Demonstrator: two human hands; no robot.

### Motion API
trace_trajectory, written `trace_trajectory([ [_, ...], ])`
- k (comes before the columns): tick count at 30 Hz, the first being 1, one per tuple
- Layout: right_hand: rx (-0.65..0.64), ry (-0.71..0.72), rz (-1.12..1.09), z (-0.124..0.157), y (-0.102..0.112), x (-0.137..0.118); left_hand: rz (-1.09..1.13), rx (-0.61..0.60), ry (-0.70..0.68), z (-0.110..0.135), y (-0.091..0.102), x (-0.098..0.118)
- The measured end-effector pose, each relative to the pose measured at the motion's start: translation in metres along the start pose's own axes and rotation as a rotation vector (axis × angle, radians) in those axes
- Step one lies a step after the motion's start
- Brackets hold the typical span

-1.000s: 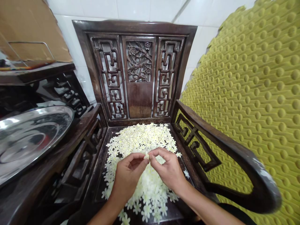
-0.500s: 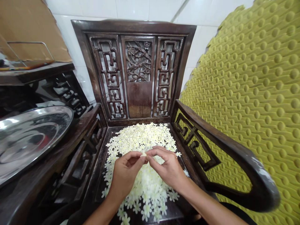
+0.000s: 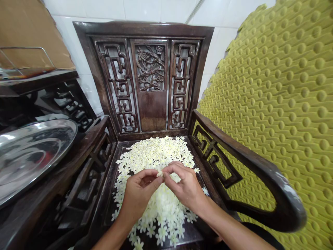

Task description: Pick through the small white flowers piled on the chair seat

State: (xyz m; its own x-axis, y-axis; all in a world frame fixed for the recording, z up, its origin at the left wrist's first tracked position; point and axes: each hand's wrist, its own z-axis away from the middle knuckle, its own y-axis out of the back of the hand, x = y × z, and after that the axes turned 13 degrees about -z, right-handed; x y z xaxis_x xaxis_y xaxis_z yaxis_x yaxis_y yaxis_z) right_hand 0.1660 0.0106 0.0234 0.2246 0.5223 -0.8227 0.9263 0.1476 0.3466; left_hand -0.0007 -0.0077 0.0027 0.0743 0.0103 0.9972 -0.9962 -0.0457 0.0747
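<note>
Blossoms on carved armchair, steel tray beside

Small white flower, pinched, above heaped flowers

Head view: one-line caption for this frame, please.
Left hand and right hand pinch a small white blossom above a heap of white blossoms on a dark carved wooden armchair.

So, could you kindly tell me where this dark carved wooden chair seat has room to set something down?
Bare wood shows at the seat's front right corner, between the white blossoms and the right armrest; a narrow strip follows the left armrest. The middle is crowded: blossoms pile beneath the left hand and right hand.
</note>
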Motion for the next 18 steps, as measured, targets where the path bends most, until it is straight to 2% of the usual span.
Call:
trace_trajectory([
  [9,0.011,-0.064,-0.044,0.0021,-0.0036,0.0032,0.104,-0.025,0.013,0.0016,-0.0005,0.0052],
  [14,0.022,-0.123,-0.092,0.0028,-0.0063,0.0047,0.107,0.009,-0.012,0.0013,-0.0018,0.0045],
  [18,0.066,-0.180,-0.165,0.0025,-0.0079,0.0062,0.121,0.065,0.028,0.0009,-0.0011,0.0079],
])
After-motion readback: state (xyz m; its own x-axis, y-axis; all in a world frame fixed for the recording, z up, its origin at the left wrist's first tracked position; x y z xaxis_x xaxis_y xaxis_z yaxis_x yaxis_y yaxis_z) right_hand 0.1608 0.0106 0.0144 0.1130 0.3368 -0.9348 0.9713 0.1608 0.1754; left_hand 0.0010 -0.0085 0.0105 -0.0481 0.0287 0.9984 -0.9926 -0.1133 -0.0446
